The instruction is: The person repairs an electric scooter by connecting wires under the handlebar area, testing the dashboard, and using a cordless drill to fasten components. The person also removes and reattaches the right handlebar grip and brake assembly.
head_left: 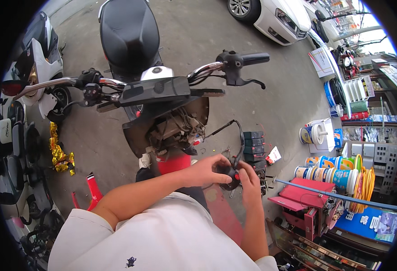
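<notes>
Low in front of me, just right of centre, both my hands are on a rounded black part with a red button, which looks like a handlebar switch housing. My left hand curls round its left side, fingers bent over the top. Against its right side, by the red button, press the fingers of my right hand. A thick black cable rises from the part and bends left toward the scooter's opened front. Loose wires and connectors show in that opening, below the scooter's handlebar cover.
Dark battery blocks stand on the ground right of my hands. A red metal machine and several paint-like buckets line the right side. Parked scooters crowd the left, near a crumpled gold wrapper. A white car stands behind.
</notes>
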{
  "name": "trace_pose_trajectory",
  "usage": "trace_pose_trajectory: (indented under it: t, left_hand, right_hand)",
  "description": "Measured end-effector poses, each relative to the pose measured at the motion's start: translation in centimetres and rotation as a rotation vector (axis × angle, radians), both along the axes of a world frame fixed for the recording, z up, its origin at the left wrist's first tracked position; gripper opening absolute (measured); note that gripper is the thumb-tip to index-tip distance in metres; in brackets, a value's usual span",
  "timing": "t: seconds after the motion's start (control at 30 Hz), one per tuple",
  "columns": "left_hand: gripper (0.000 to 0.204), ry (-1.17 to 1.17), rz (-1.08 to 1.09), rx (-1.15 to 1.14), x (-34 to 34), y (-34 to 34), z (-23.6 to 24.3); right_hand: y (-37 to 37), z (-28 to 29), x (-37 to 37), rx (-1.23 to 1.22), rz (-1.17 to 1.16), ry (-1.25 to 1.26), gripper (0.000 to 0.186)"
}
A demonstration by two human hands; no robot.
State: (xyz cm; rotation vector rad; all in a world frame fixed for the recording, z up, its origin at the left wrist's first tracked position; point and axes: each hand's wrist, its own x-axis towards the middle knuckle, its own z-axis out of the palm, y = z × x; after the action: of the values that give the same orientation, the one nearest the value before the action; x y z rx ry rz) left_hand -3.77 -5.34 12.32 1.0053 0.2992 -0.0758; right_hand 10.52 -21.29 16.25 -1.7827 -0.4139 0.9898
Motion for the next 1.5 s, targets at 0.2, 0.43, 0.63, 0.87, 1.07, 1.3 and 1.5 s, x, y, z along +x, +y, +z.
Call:
trace_pose_trajectory:
  t: [0.2,0.43,0.63,0.87,1.07,1.3,1.5]
  left_hand:
    - [0.047,-0.068,-0.296,0.724,-3.8,1.1,1.1]
    - [0.021,0.262,0.787,0.514,-16.9,9.4,1.0]
    - [0.020,0.663,0.614,0.506,-20.1,19.3,-8.6]
    - [0.042,0.624,0.120,1.053,-11.7,26.3,-21.4]
    - [0.043,0.184,0.124,1.206,-10.9,23.5,-20.0]
    - [0.044,0.449,0.060,1.010,-12.4,21.6,-18.5]
    - [0.030,0.302,0.336,1.037,-12.7,21.7,-20.0]
  right_hand:
    - [-2.8,-2.0,-11.1,0.222,-0.433,0.866,0.053]
    - [-3.2,-6.3,-15.0,0.297,-0.483,0.763,0.061]
    - [-3.4,-8.7,-15.1,0.328,-0.334,0.713,0.054]
    - [-2.4,-10.3,-17.6,0.234,-0.456,0.615,0.047]
    - [-0.8,-10.5,-21.2,0.193,-0.742,0.562,0.054]
    - [4.0,-8.2,-25.3,0.256,-0.850,0.551,0.053]
    - [6.8,-8.2,-26.4,0.337,-0.826,0.386,0.048]
